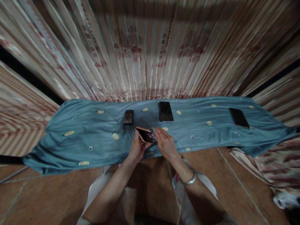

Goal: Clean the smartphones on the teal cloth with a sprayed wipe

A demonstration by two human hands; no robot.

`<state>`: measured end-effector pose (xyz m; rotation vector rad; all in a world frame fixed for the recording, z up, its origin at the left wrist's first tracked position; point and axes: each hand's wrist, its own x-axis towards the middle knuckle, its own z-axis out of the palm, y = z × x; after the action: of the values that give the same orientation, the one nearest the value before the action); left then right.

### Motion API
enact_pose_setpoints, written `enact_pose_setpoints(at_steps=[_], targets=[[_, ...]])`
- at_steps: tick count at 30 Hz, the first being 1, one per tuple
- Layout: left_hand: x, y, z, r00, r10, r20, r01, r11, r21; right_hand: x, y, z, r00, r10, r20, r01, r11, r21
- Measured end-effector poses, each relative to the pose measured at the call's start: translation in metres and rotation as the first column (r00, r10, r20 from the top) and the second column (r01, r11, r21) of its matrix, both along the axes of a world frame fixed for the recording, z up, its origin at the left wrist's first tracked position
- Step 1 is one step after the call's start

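My left hand point(137, 146) is closed around a phone point(143, 135) with a dark screen and a rose-gold edge, held tilted above the blue cloth. At the phone's right end, my right hand point(166, 142) pinches a small, crumpled, greyish-white piece point(153, 132); what it is I cannot make out. Just beyond the phone, to the left, lies a small dark rectangular case point(128, 117) with a fine pattern on top. A larger black, flat, phone-like slab point(166, 111) rests farther back, right of centre.
A blue cloth point(93, 125) with yellow printed shapes covers the long, narrow surface. Another black phone-like slab point(239, 118) lies toward its right end. Patterned curtains point(145, 68) hang directly behind and at both sides. Brown floor tiles point(222, 175) show below.
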<state>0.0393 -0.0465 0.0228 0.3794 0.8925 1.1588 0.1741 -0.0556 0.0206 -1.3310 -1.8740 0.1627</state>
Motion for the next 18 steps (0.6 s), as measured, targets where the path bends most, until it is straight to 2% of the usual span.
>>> enact_pose_setpoints(at_steps=[4, 10, 15, 18], targets=[[0.001, 0.000, 0.002, 1.000, -0.015, 0.000, 0.015, 1.000, -0.012, 0.004, 0.002, 0.004, 0.998, -0.013, -0.065, 0.013, 1.000, 0.004], [0.006, -0.007, 0.001, 0.997, -0.070, -0.029, 0.069, 0.997, -0.031, 0.017, 0.011, 0.007, 0.972, -0.118, -0.205, 0.112, 0.993, -0.043], [0.008, -0.015, 0.005, 0.985, -0.164, -0.046, 0.163, 0.986, -0.024, 0.027, 0.018, 0.011, 0.908, -0.241, -0.342, 0.198, 0.968, -0.155], [0.008, -0.019, 0.008, 0.972, -0.230, -0.045, 0.228, 0.973, -0.037, 0.031, 0.023, 0.011, 0.861, -0.279, -0.426, 0.205, 0.956, -0.210]])
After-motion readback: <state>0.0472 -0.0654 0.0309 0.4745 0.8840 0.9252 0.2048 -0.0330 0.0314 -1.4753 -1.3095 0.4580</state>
